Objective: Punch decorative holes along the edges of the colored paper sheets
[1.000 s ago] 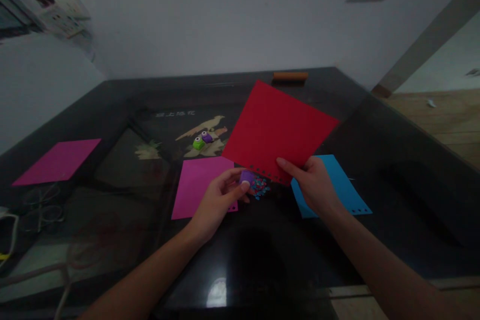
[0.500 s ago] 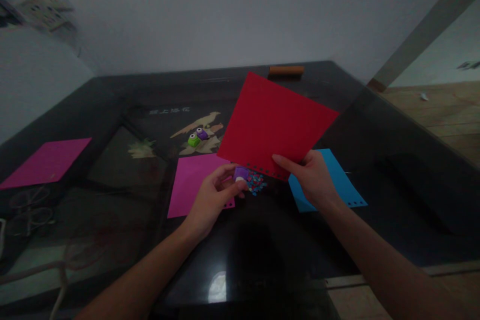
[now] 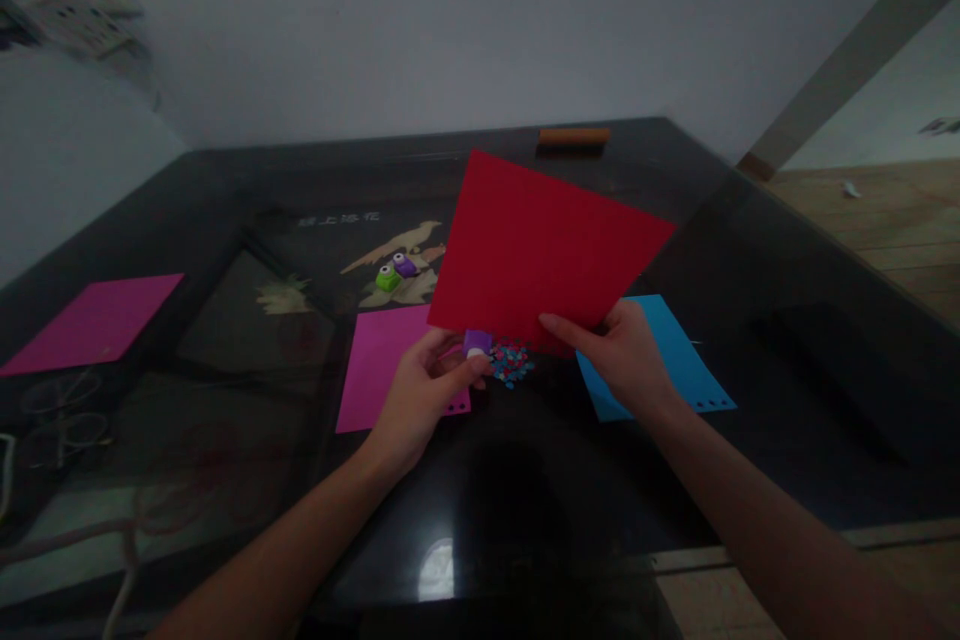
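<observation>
My right hand [image 3: 622, 360] pinches the near edge of a red paper sheet [image 3: 540, 245], held tilted above the dark glass table [image 3: 225, 220]. My left hand [image 3: 420, 390] grips a small purple paper punch [image 3: 477, 344] at the sheet's near left corner. A little pile of punched red and blue bits [image 3: 511, 362] lies on the table just under that edge. A magenta sheet [image 3: 386, 360] with punched holes lies under my left hand. A blue sheet [image 3: 675, 360] with holes along its edge lies under my right hand.
A green punch [image 3: 387, 278] and another purple punch [image 3: 405, 266] sit further back at the table's middle. A second magenta sheet [image 3: 90, 320] lies at the far left. An orange bar [image 3: 574, 135] rests at the back edge. Scissors [image 3: 52, 415] lie at left.
The red sheet has swung left and lower, so its punched edge now covers the purple punch's slot. My left hand moved slightly with the punch.
</observation>
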The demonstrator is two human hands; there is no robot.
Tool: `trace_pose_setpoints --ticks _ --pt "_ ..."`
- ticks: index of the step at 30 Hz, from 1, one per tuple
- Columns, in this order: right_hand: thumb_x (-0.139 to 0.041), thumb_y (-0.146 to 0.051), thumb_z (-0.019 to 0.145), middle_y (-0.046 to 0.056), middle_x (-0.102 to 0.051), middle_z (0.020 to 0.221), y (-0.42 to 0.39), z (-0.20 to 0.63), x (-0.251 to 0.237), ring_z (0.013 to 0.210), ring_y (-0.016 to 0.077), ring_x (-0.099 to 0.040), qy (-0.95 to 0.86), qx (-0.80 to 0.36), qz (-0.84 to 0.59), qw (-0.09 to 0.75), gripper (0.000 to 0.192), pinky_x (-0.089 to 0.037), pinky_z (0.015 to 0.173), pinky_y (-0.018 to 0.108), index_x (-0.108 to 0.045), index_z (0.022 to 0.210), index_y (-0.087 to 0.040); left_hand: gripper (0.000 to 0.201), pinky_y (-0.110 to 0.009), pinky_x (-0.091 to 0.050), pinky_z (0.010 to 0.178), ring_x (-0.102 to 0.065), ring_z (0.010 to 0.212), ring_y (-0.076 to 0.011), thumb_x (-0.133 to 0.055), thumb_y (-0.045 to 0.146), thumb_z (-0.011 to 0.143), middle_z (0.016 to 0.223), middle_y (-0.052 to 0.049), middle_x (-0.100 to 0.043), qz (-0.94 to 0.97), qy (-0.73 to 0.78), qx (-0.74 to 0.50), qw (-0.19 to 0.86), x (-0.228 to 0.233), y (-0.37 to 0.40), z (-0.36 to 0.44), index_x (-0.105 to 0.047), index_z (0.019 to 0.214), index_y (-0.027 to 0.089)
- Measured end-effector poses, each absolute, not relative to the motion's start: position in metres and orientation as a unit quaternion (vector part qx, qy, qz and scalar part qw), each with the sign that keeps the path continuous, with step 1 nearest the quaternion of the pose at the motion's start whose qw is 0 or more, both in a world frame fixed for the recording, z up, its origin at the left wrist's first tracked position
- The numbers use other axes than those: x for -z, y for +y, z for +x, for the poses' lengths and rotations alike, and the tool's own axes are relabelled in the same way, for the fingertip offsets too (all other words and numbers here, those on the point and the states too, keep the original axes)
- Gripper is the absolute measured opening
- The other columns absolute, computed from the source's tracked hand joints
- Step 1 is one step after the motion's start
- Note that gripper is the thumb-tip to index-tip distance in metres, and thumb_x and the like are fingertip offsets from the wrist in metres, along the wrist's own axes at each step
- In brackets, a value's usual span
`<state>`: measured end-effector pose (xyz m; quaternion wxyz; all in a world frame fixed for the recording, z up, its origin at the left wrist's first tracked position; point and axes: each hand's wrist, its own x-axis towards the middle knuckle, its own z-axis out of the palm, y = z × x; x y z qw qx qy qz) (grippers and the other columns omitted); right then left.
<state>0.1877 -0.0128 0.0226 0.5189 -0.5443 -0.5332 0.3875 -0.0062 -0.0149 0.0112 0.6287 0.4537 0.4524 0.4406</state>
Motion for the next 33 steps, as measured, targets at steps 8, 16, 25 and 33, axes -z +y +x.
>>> trace_pose_setpoints --ticks 8,16,25,33 --pt "-0.07 -0.034 0.069 0.006 -0.071 0.094 -0.016 0.186 -0.025 0.083 0.0246 -0.067 -0.574 -0.381 -0.52 0.505 0.028 -0.055 0.072 0.039 -0.069 0.093 -0.019 0.039 -0.022 -0.046 0.059 -0.058 0.07 -0.0129 -0.074 0.027 0.063 0.094 -0.007 -0.065 0.427 0.446 -0.457 0.64 -0.013 -0.015 -0.006 -0.064 0.098 0.015" --pt "-0.072 -0.037 0.065 0.007 -0.071 0.092 -0.019 0.178 -0.026 0.083 0.0272 -0.067 -0.547 -0.327 -0.555 0.535 0.031 -0.055 0.073 0.043 -0.069 0.09 -0.019 0.037 -0.021 -0.046 0.06 -0.059 0.07 -0.0123 -0.074 0.026 0.064 0.089 -0.006 -0.066 0.423 0.432 -0.444 0.661 -0.012 -0.015 -0.005 -0.065 0.099 0.016" --pt "-0.074 -0.033 0.064 0.008 -0.071 0.09 -0.021 0.178 -0.027 0.087 0.0298 -0.066 -0.576 -0.242 -0.572 0.531 0.024 -0.056 0.072 0.043 -0.068 0.084 -0.021 0.03 -0.024 -0.048 0.065 -0.062 0.074 -0.0152 -0.075 0.026 0.063 0.084 -0.004 -0.067 0.408 0.445 -0.442 0.663 -0.007 -0.014 -0.007 -0.067 0.09 0.017" --pt "-0.073 -0.033 0.065 0.008 -0.071 0.09 -0.02 0.179 -0.026 0.09 0.0296 -0.065 -0.587 -0.228 -0.573 0.525 0.026 -0.055 0.075 0.043 -0.068 0.088 -0.021 0.033 -0.022 -0.046 0.059 -0.058 0.062 -0.0115 -0.076 0.03 0.06 0.077 -0.004 -0.066 0.394 0.459 -0.447 0.66 -0.012 -0.014 -0.005 -0.067 0.087 0.014"
